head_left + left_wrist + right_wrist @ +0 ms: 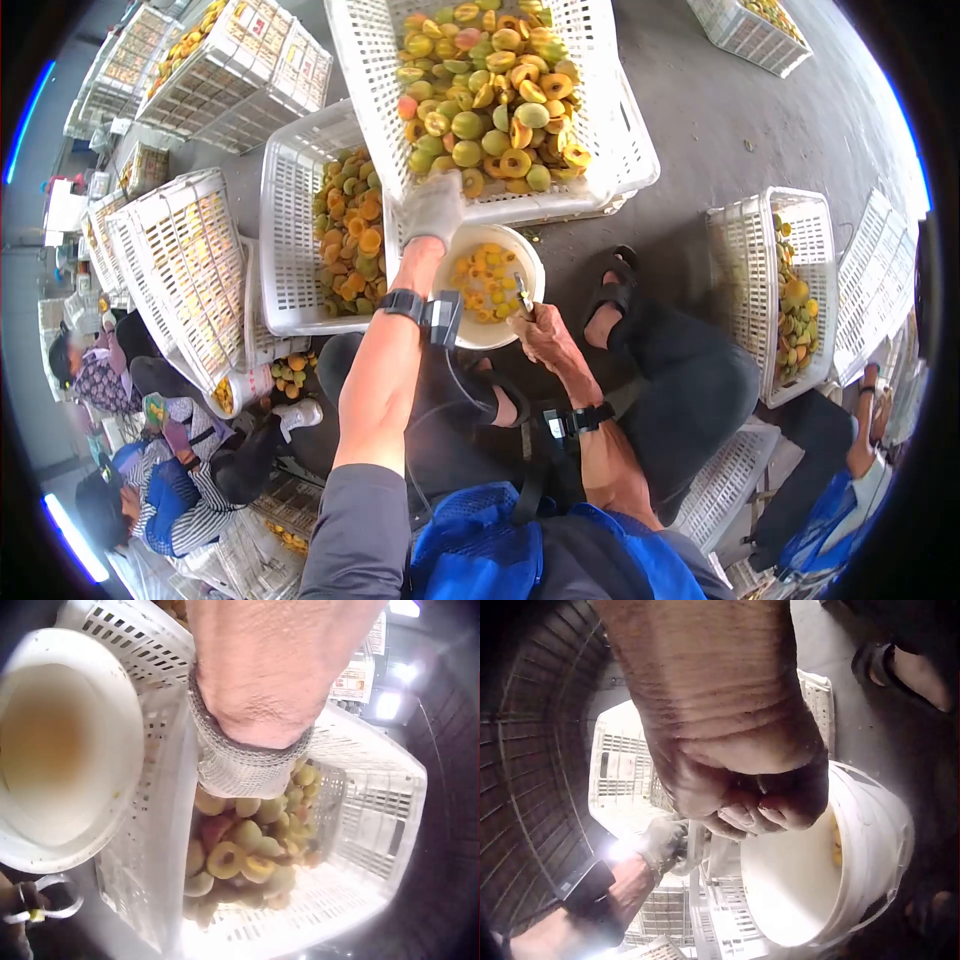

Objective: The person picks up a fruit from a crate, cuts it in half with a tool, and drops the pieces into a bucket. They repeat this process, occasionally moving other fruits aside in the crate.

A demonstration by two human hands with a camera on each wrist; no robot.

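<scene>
My left hand (435, 205), in a pale knitted glove, reaches over the near rim of a white crate (600, 185) full of yellow-green stone fruit (490, 100), many cut in half and hollow. In the left wrist view its glove cuff (247, 769) lies over the fruit and its fingers are hidden; whether they grip a piece I cannot tell. My bare right hand (550, 340) has curled fingers (739, 816) and holds a small metal tool (522, 290) with a looped end (64, 900) at the right rim of a white bucket (535, 265). Yellow fruit pieces (485, 280) lie in the bucket.
Left of the bucket, another crate (290, 235) holds orange halves. A tilted crate (170, 270) stands farther left, and one with fruit (745, 280) stands at right. My sandalled foot (605, 310) is beside the bucket. Other people (175, 500) sit at left and right.
</scene>
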